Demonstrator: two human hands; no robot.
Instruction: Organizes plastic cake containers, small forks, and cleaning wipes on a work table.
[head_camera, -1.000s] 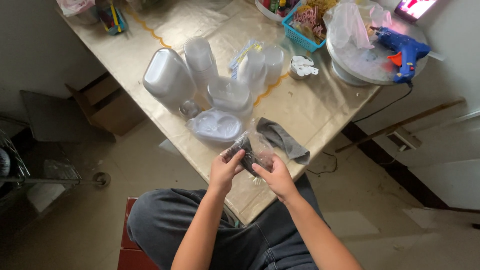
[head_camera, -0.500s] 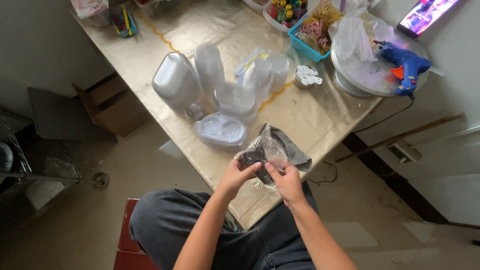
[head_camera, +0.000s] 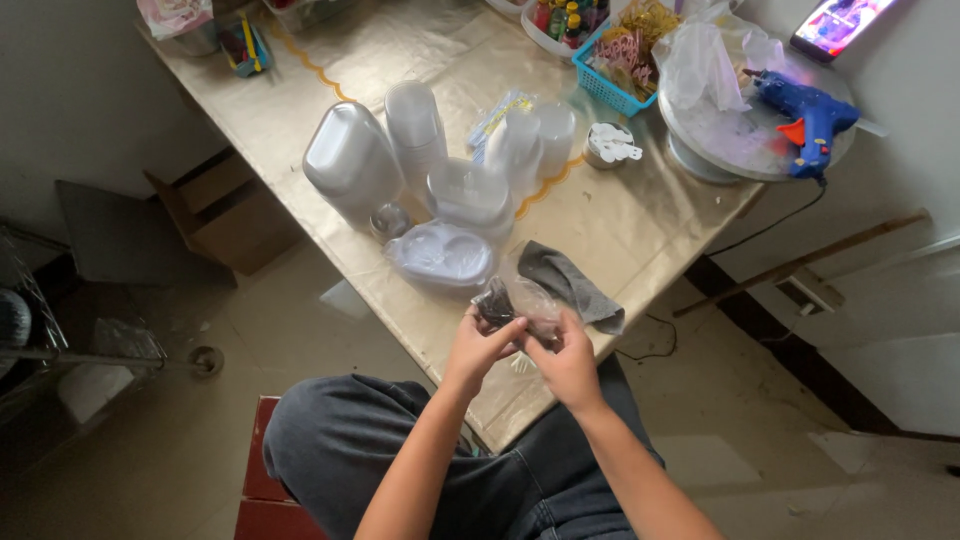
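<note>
Clear plastic bag with something small and dark inside sits pinched between both our hands at the near edge of the table — our left hand grips its left end, our right hand its right end, fingers of both closed on the film. Its long axis runs across us, left to right, so neither hand is nearer. A grey cloth lies just behind it — and a pale lidded container beside that.

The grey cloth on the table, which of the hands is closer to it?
Right. The right hand sits just below the grey cloth, nearly at its edge. The left hand is farther left, with the clear plastic bag between them.
</note>
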